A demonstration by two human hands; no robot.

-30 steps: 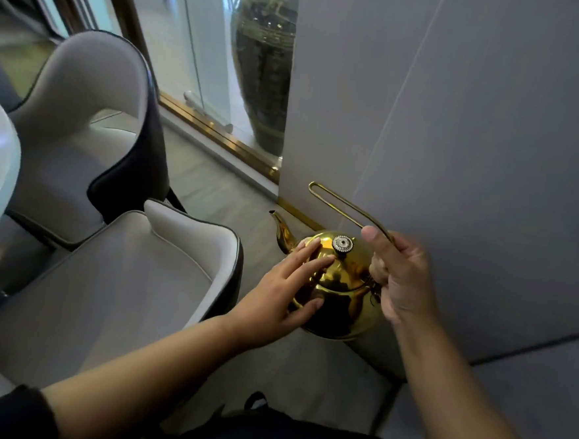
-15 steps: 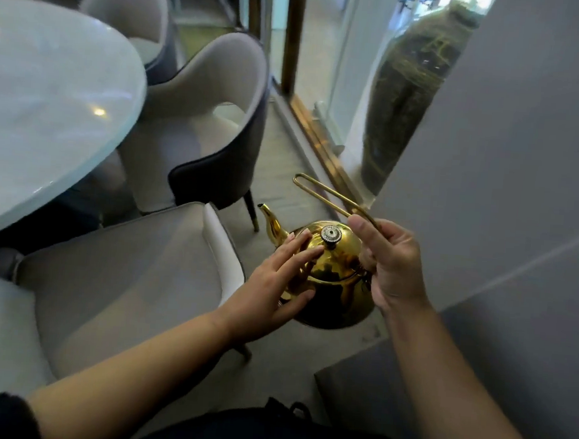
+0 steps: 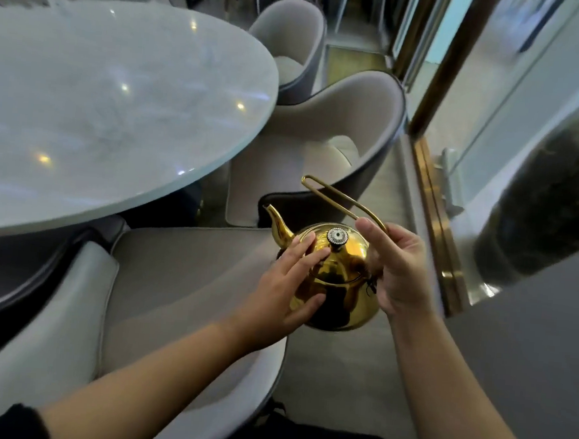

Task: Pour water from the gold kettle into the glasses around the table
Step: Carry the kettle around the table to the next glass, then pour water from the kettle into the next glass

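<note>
Kettle [image 3: 347, 261]: held in the air at centre frame, above the right edge of a chair [image 3: 174, 280] seat, clear of the table [image 3: 118, 104] at upper left. It is upright, with the spout [image 3: 279, 223] pointing to upper left.

Right hand [image 3: 401, 271]: fingers curled round the lower end of the wire handle [image 3: 331, 194], forefinger laid along it; it carries the load.

Left hand [image 3: 283, 287]: fingers straight and released, flat on the lid and shoulder just beside the knob [image 3: 337, 236], thumb on the body below. It steadies and does not grasp.

Glasses: none in view; the visible part of the table shows none.

Assessment: the step in hand is carrying the kettle to the first glass.

Recommendations:
- Keep the kettle level so nothing leaves the spout over the chair
- Keep the left palm on the lid, so it stays seated at the tilt
- Tilt only once the spout is over a glass rim
- Whether the body is hot cannot be told; light contact is advised
</note>
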